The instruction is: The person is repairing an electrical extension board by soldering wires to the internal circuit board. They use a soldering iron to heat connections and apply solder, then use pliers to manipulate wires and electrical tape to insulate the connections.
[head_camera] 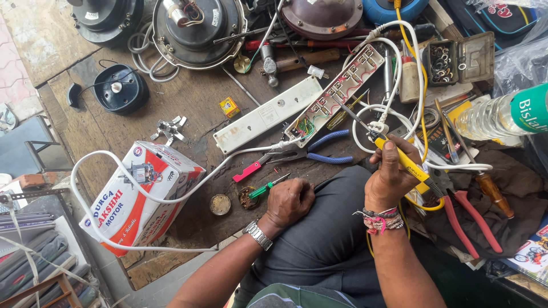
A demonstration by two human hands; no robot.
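Soldering iron (399,157), yellow-handled, sits clamped in my right hand (391,177), tip reaching the opened power strip (337,94) lying slantwise near the workbench's (188,97) far edge. My left hand (290,201) is curled into a loose fist on my knee, holding nothing I can see. Just beyond it lies a green screwdriver (268,187); blue-handled pliers (311,149) sit further out. Motor carton (142,197) stands toward the left edge.

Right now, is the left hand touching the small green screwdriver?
Apart. The head view shows the left hand closed on the knee, with bare wood between it and the green screwdriver.
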